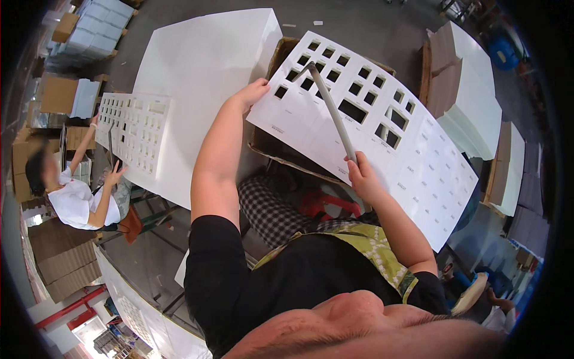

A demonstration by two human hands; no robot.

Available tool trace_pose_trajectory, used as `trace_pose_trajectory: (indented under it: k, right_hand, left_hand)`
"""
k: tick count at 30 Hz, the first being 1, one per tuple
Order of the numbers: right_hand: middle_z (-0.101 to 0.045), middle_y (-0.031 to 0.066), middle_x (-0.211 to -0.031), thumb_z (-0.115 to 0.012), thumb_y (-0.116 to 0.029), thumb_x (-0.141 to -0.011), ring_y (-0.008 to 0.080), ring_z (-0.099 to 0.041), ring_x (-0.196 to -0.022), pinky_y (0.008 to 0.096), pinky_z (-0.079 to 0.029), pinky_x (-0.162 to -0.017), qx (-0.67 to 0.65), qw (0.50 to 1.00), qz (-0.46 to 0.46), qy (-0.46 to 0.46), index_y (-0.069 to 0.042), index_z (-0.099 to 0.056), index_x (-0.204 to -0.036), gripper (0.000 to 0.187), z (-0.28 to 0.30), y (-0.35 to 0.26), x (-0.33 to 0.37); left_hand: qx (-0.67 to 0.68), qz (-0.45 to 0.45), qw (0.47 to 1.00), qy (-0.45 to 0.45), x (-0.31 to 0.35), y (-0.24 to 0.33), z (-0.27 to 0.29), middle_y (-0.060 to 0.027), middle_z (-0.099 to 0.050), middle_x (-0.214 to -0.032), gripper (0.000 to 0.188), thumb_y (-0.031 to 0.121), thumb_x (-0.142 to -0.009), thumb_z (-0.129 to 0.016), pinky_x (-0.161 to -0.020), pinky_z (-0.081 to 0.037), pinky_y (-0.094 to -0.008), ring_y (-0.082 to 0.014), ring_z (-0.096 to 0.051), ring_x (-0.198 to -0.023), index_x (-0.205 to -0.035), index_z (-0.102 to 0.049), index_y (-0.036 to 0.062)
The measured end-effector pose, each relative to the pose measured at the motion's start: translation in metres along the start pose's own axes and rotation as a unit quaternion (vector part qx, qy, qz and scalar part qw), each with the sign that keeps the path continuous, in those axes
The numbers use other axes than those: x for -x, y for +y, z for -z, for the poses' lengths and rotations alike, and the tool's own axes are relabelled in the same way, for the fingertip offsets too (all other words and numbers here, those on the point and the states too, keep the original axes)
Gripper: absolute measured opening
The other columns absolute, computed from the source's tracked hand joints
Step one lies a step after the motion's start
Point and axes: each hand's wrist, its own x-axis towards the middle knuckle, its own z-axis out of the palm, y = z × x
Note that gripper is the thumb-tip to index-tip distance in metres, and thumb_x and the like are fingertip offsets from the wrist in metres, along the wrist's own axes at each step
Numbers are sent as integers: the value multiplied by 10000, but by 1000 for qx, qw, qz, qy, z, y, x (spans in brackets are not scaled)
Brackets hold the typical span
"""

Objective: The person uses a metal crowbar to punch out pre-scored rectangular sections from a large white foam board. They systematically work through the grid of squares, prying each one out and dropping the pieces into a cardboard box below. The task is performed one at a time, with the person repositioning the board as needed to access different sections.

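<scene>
A large white board (323, 134) with printed marks and rows of rectangular cut-out holes lies tilted in front of me. My left hand (254, 93) is closed on its left edge, near the upper holes. In my right hand (363, 178) is the lower end of a long grey bar (332, 110). The bar's far end bends back sharply, and its bent part lies over the upper left holes. On the right side of the board the marked places still have their pieces in them. The board rests over an open brown carton (269, 149), whose inside is mostly hidden.
A big white stack or block (203, 78) stands at left. On it lies another cut-out board (143, 134), where a co-worker (78, 194) holds a similar bar. Stacked white sheets (472, 96) stand at right. A red stool (323, 203) is under the board.
</scene>
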Motion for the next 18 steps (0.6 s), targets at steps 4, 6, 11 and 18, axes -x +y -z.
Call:
trace_pose_trajectory:
  k: [4,6,11,18]
  right_hand:
    - [-436,10,-664,-449,-228,-976,105,-395,-589,280,-350,-531,9,1000,-18,-8,-48,-491,-1083,214,8,-4,9]
    - [-433,8,-660,-450,-228,-976,104,-393,-587,281,-346,-528,9,1000,-23,-8,-52,-492,-1086,212,11,-4,11]
    - [-376,-46,-618,-426,-217,-986,44,-327,-489,220,-295,-439,19,1000,15,4,-103,-479,-1068,150,11,-1,12]
    - [-605,243,-867,-458,-238,-961,404,-591,-833,438,-444,-715,180,979,91,26,-26,-461,-1124,267,10,14,24]
  left_hand:
    - [-1,21,1000,10,-5,2,-5,-129,-548,-1168,320,272,-978,-379,-863,-480,-449,-237,-579,-1038,-1256,-399,114]
    - [-41,24,999,22,-13,0,-4,-133,-543,-1175,323,277,-983,-371,-869,-476,-454,-241,-575,-1044,-1261,-388,112]
    - [-92,27,995,23,-35,-15,2,-139,-537,-1178,342,279,-994,-352,-882,-465,-460,-248,-572,-1043,-1284,-359,98]
    - [-126,-72,984,101,-40,-34,-2,-164,-576,-1141,363,289,-966,-407,-880,-460,-422,-283,-577,-1042,-1228,-453,42]
